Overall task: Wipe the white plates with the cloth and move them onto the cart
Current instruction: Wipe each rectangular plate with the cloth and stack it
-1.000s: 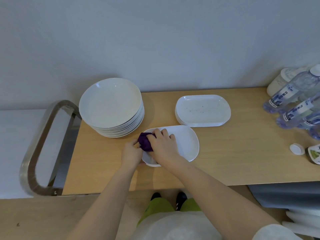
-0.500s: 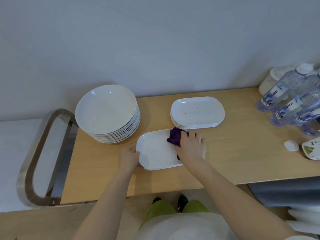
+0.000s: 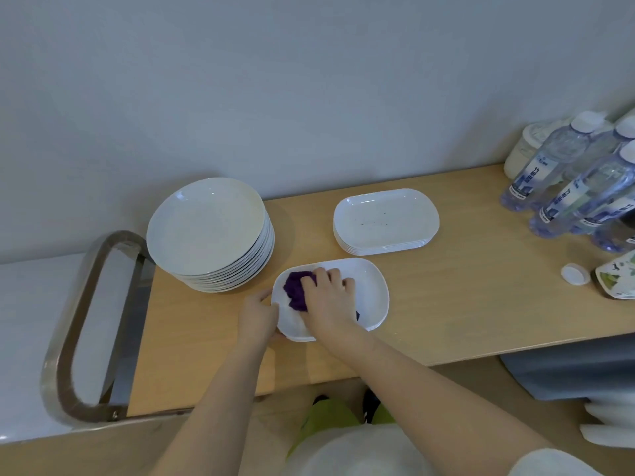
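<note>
Your left hand (image 3: pixel 258 312) gripped the near left rim of the rectangular white plate (image 3: pixel 369 293) on the wooden counter (image 3: pixel 464 304), while your right hand (image 3: pixel 326 297), fingers curled on the purple cloth (image 3: pixel 296 290), had swept back from its right end to its left, so wiping continued and the stack of rectangular plates (image 3: pixel 386 221) behind still waited.

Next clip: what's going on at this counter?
A person is wiping a white oblong plate on the wooden counter. The right hand presses a purple cloth into the plate's left part, while the left hand grips the plate's left rim to steady it. Behind it sits a stack of oblong plates, the top one speckled, and to the left a stack of round plates. A metal cart handle shows at far left. Water bottles stand at right.
</note>
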{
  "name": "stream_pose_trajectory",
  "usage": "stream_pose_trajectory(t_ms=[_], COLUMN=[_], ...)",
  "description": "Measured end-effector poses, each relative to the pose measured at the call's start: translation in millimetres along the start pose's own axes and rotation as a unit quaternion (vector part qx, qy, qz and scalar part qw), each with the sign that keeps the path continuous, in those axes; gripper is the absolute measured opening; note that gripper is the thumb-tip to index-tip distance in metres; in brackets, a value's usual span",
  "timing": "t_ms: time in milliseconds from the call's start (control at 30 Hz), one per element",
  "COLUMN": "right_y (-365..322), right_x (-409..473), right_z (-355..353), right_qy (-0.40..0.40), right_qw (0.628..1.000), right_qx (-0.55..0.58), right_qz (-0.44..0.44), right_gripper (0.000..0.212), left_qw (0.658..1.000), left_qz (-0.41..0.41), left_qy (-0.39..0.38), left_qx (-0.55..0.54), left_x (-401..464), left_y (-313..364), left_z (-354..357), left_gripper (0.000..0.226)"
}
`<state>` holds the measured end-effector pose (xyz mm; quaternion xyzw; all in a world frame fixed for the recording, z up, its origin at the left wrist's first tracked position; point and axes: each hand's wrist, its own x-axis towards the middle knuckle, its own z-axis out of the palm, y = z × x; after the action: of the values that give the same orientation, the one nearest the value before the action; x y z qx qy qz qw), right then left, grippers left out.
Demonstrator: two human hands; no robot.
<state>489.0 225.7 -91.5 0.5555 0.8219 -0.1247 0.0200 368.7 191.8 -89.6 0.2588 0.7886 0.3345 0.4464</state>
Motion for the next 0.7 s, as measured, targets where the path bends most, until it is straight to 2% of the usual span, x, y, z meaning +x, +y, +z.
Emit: stream_pose_trajectory(t_ms=[167, 267, 567, 700], right_y=[-5.3, 10.9, 83.8, 83.7], right_x=[-19.7, -26.1, -29.0, -17.4], right_z=[8.2, 9.0, -2.7, -10.3], right_qy=[0.017, 0.021, 0.043, 0.062], right_qw=[0.994, 0.992, 0.999, 0.994], right_qx=[0.007, 0.006, -0.018, 0.050], right_qz=[-0.103, -0.125, 0.027, 0.077], right_gripper=[0.045, 0.047, 0.044, 0.048], left_qw=[1.000, 1.000, 0.998, 0.998], left_qz=[-0.008, 0.004, 0.022, 0.023], left_qy=[0.000, 0.002, 0.009, 0.014], left_qx=[-0.019, -0.001, 0.059, 0.060], left_x=[-1.6, -2.8, -5.3, -6.7], left_y=[-0.1, 0.1, -0.3, -1.6], left_z=[1.2, 1.9, 2.9, 3.3], left_gripper=[0.046, 0.046, 0.047, 0.048])
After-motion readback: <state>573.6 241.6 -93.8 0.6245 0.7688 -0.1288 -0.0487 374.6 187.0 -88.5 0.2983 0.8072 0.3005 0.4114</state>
